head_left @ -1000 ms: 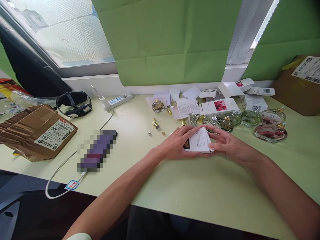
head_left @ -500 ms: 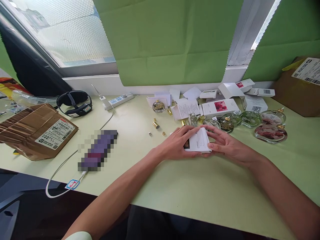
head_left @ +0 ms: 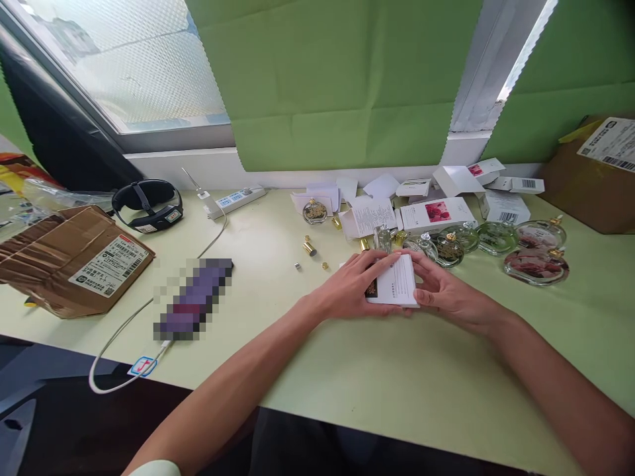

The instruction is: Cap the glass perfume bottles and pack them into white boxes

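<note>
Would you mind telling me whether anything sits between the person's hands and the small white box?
Nothing visible does. The left hand and right hand both already touch the white box, one on each side. The small glass bottles stand just behind it on the table.

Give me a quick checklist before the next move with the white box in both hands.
1. Left hand on the box: ok, fingers lie over its left end.
2. Right hand on the box: ok, it grips the right side.
3. Box resting on the table: cannot tell, the hands hide its underside.
4. Box flaps shut: cannot tell, the ends are covered.
5. Room beyond the box: not ok, glass bottles stand right behind it.
6. Near table edge: ok, bare surface in front of the hands.
</note>
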